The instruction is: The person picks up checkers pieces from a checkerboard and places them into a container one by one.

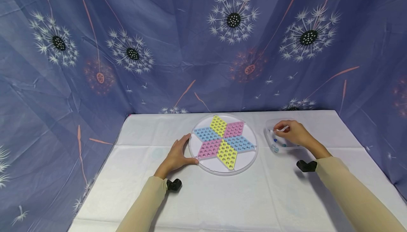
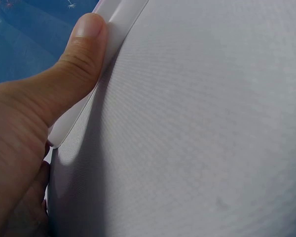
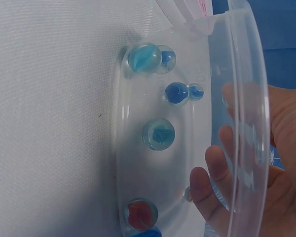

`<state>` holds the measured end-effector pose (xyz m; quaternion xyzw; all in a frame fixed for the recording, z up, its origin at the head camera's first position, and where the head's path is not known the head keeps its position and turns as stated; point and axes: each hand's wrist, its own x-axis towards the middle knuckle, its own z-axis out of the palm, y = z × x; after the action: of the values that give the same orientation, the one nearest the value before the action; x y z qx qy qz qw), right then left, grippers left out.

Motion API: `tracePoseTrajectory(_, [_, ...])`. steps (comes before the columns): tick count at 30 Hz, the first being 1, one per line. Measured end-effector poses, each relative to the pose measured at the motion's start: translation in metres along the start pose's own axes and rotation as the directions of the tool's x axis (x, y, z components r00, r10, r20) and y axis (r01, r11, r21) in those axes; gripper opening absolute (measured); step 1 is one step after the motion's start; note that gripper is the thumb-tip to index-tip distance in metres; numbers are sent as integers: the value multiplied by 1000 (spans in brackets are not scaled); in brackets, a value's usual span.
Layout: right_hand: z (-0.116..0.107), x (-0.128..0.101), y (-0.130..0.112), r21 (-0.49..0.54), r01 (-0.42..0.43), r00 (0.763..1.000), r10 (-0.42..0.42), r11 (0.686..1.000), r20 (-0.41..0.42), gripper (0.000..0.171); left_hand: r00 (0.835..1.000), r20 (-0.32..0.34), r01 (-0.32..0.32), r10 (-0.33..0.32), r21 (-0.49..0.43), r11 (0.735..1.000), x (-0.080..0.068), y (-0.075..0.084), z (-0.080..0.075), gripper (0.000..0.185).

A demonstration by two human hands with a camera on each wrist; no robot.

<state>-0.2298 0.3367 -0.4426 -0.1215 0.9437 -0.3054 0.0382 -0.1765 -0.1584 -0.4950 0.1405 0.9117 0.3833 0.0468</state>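
A round white board point(image 1: 197, 120) bears a six-pointed star of yellow, pink and blue holed panels; its holes look bare. My left hand point(image 1: 176, 156) rests against the board's left rim, thumb near the front and fingers farther back. In the left wrist view the thumb point(image 2: 86, 42) presses the rim's side. My right hand point(image 1: 294, 133) reaches into a clear plastic box point(image 1: 267, 138), fingers loosely bent. Through the box wall, a small orange-tinted marble point(image 3: 188, 194) shows beside one fingertip. Several other glass marbles lie there, including a teal one point(image 3: 159, 134) and a red one point(image 3: 141, 214).
A white cloth point(image 1: 222, 203) covers the table. Behind it hangs a blue curtain point(image 1: 184, 41) with dandelion prints. The box stands just right of the board, a narrow strip of cloth between them. Black wrist cameras sit on both sleeves.
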Motion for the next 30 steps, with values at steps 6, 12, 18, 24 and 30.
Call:
tracePoseTrajectory(6, [-1, -3, -1, -4, 1, 1000, -1, 1000, -10, 25, 1000, -8, 1, -1, -11, 1000, 0, -1, 2, 122])
tracePoseTrajectory(12, [-1, -4, -2, -4, -10, 1000, 10, 1000, -30, 45, 1000, -9, 8, -8, -14, 1000, -1, -2, 4, 122])
tracePoseTrajectory(18, [-1, -6, -3, -16, 3, 999, -4, 1000, -41, 39, 1000, 2, 23, -23, 3, 1000, -2, -4, 3, 123])
tracePoseTrajectory(24, [-3, -7, -6, -31, 34, 998, -36, 999, -59, 38, 1000, 1, 30, -30, -20, 999, -4, -2, 2, 122])
tracePoseTrajectory(30, [-8, -7, -12, -36, 59, 996, -61, 998, -70, 34, 1000, -10, 13, -13, -7, 1000, 0, -1, 2, 122])
